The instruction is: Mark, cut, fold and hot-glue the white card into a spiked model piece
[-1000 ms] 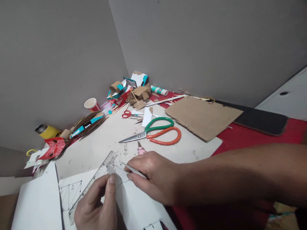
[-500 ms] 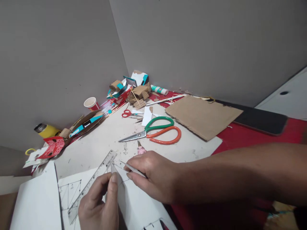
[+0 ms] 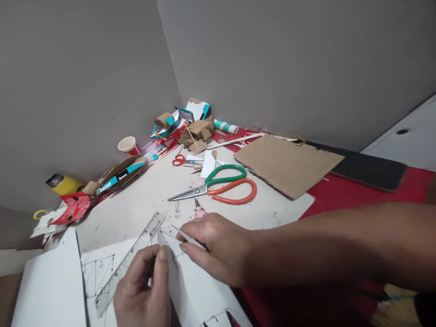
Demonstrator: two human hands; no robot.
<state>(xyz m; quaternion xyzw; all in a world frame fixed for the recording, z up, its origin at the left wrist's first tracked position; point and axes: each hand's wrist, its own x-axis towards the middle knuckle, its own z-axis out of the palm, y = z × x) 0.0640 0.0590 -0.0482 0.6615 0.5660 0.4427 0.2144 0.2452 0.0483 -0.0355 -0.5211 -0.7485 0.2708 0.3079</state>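
Observation:
Low in the head view, my left hand (image 3: 145,284) is closed, thumb against forefinger, pinching a narrow pointed piece of white paper (image 3: 160,237). My right hand (image 3: 213,247) reaches in from the right, its thumb and fingers closed on another pointed white paper piece (image 3: 188,238) seen nearly edge-on. Whether the two pieces join is hidden. Beneath both hands lies a white sheet (image 3: 200,282) with pencil-drawn lines. A clear plastic ruler (image 3: 131,261) lies slanted across the drawing, left of my left hand. Just beyond my right hand is a pink item with a metal tip (image 3: 199,210).
Large scissors (image 3: 206,190) with green and orange handles lie ahead. Farther back are small red scissors (image 3: 179,160), a brown cardboard sheet (image 3: 288,165), a paper cup (image 3: 128,146), a glue tube (image 3: 226,126) and cardboard scraps (image 3: 197,130). A yellow bottle (image 3: 66,185) lies at left.
The view has shifted very slightly. Both hands keep their pinch on the paper in nearly the same place; the left has moved a touch to the right.

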